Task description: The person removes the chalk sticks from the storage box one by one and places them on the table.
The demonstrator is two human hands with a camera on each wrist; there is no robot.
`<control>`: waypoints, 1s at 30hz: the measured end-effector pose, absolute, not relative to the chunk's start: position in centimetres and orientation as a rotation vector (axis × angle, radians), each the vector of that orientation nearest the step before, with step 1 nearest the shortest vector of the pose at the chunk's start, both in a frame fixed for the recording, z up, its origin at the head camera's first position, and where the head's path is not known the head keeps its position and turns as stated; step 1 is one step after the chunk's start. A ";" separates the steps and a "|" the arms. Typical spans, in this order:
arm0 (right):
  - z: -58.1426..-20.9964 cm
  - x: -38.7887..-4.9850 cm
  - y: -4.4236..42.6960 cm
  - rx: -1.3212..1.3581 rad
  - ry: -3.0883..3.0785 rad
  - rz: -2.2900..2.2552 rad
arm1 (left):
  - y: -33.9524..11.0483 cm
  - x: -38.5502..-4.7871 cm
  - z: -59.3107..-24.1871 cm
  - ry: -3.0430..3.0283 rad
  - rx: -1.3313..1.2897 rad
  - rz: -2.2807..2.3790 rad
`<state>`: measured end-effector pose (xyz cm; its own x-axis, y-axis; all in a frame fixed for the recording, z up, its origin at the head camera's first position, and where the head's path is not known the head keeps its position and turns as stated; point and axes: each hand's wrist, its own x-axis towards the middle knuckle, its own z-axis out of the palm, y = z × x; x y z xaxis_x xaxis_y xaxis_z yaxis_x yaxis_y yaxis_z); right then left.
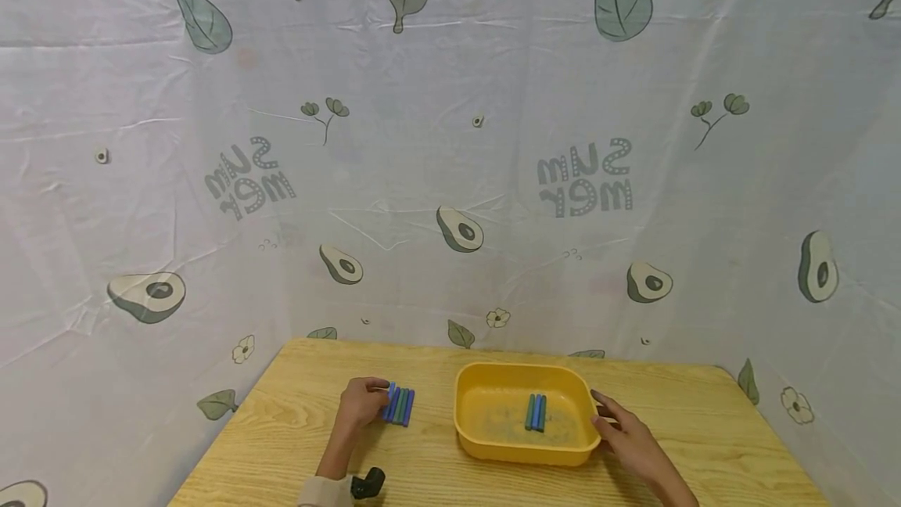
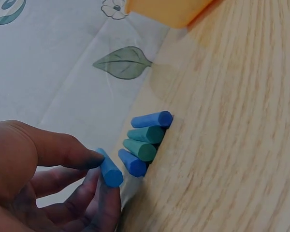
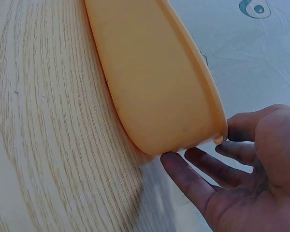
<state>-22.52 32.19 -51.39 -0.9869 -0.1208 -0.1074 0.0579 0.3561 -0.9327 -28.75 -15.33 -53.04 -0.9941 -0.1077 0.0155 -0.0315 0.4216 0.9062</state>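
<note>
The left hand (image 1: 362,401) pinches one light blue chalk stick (image 2: 112,173) between thumb and fingers, just beside a row of four more sticks (image 2: 146,150), and its long side points nearly the same way as theirs. The yellow tub (image 1: 521,454), with three short sticks (image 1: 537,413) inside, is to the right of this pinch, and the right hand (image 1: 628,441) is nearer to it, holding its right end.
</note>
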 end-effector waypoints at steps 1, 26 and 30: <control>-51.3 -22.5 32.2 -0.052 2.457 -1.697 | -15.3 -28.8 -53.1 -2.588 0.131 -1.634; -51.4 -22.6 32.1 -0.067 2.476 -1.682 | -14.9 -28.7 -53.2 -2.639 0.132 -1.488; -51.3 -22.6 32.2 -0.090 2.465 -1.684 | -14.9 -28.6 -53.1 -2.639 0.142 -1.501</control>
